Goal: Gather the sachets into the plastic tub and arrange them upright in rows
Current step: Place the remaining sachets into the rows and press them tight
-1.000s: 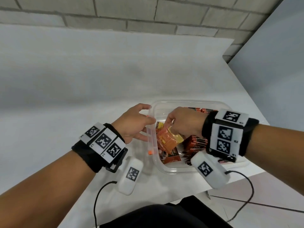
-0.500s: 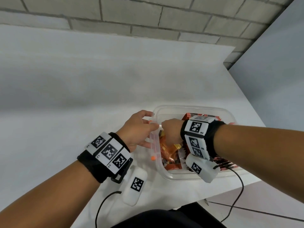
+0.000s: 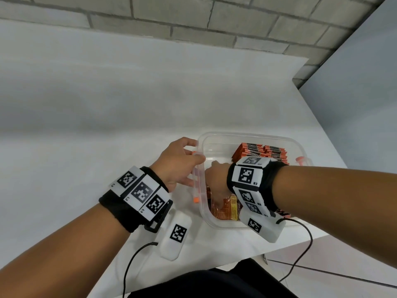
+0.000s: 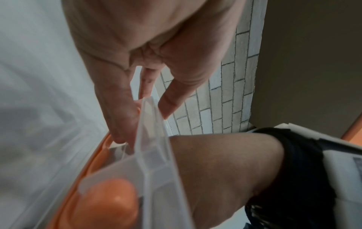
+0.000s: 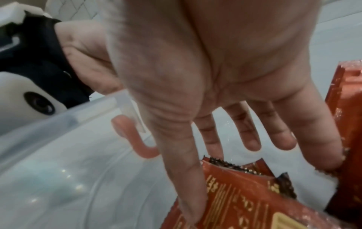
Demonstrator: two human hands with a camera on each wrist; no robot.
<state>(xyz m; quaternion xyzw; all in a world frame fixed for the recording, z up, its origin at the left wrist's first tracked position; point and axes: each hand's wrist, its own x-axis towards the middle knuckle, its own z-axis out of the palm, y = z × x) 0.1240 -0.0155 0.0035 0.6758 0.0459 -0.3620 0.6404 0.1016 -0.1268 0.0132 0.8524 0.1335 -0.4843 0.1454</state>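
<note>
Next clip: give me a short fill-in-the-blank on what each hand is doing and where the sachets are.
1. The left hand grips the ____ of the plastic tub.
2. The right hand reaches ____ the tub.
3. The upright sachets stand at the tub's ____ end.

Missing words: rim; into; far

Right hand (image 3: 216,175) now deeper in the tub (image 3: 247,137), fingers spread, earlier raised sachet (image 5: 245,196) lowered.

White table (image 3: 107,117) bears the clear plastic tub (image 3: 236,135).

White table (image 3: 107,104), brick wall (image 3: 193,16)
</note>
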